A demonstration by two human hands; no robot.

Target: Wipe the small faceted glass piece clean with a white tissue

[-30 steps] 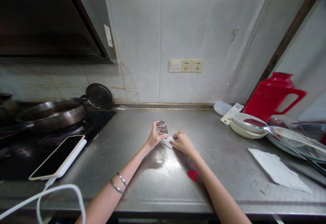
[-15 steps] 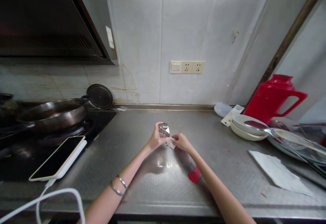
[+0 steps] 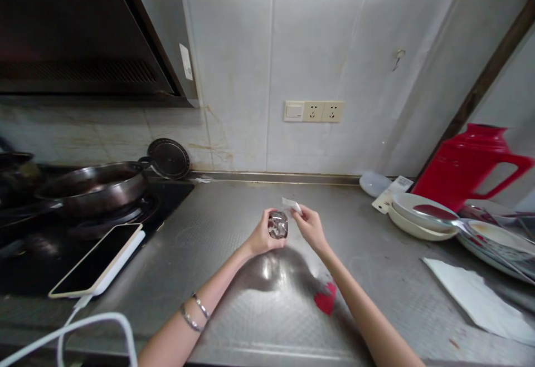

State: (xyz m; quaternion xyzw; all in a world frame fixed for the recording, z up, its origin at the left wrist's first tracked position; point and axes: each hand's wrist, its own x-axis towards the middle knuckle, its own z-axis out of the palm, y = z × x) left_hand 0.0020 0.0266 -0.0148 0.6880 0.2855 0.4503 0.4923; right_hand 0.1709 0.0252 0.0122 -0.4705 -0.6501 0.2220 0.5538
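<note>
My left hand [image 3: 262, 237] is wrapped round a small, shiny, rounded clear-and-dark object [image 3: 278, 225] that looks like glass. It is held above the steel counter, and its exact kind I cannot make out. Close by on the right, my right hand [image 3: 310, 226] pinches a small white strip [image 3: 291, 205], which looks like paper, between thumb and fingertips. The strip sticks out toward the upper left, near the top of the shiny object; whether they touch is unclear. A red scrap-like piece [image 3: 325, 298] lies on the counter beside my right forearm.
At left a steel pan [image 3: 98, 186] stands on the black stove, with a phone [image 3: 100, 261] and white cable in front. On the right are stacked bowls [image 3: 422, 221], a red thermos jug [image 3: 468, 161] and a folded white sheet [image 3: 476, 294]. A range hood [image 3: 83, 38] overhangs the left.
My right hand has lifted the white strip from below the shiny object to its upper right. My left hand has turned the object, showing a rounder face. The view has shifted slightly left.
</note>
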